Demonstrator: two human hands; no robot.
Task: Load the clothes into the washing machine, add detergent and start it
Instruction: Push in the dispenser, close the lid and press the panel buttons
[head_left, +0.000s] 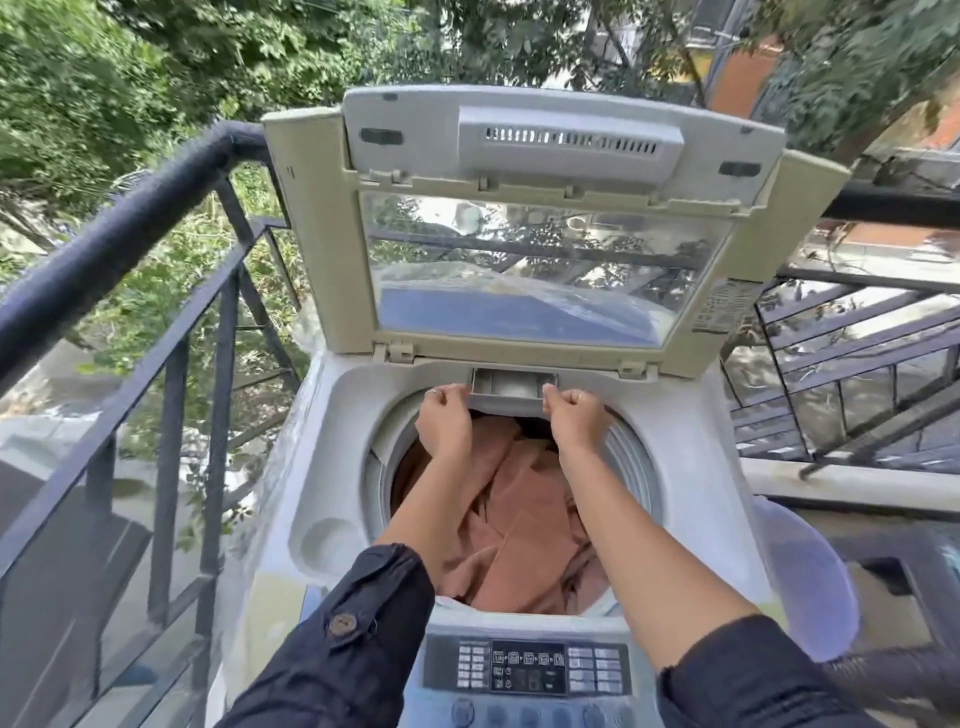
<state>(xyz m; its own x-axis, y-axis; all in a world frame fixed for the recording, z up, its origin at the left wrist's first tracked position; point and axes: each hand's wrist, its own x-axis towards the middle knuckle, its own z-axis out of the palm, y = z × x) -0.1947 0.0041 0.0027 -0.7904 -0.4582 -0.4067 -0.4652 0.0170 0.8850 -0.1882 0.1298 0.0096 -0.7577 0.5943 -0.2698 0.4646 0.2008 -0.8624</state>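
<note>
**Gripping the detergent drawer at both ends**

We have the left hand (444, 410) and right hand (571, 410) reaching across the drum. Each has its fingers curled, pinching one end of the front lip of the detergent drawer (511, 387). We reckon the two-point hold is to keep it sliding square.

The drawer sits part-out in the back rim of the washing machine (311, 467), under the lid (519, 234), which stands upright to keep the opening free.

Clothes (519, 519), peach fabric, lie in the drum below our forearms, so loading looks done.

A pale patch in the drawer could be powder; can't tell. No detergent pack in view. Control panel (527, 670) is nearest us, untouched.
</note>
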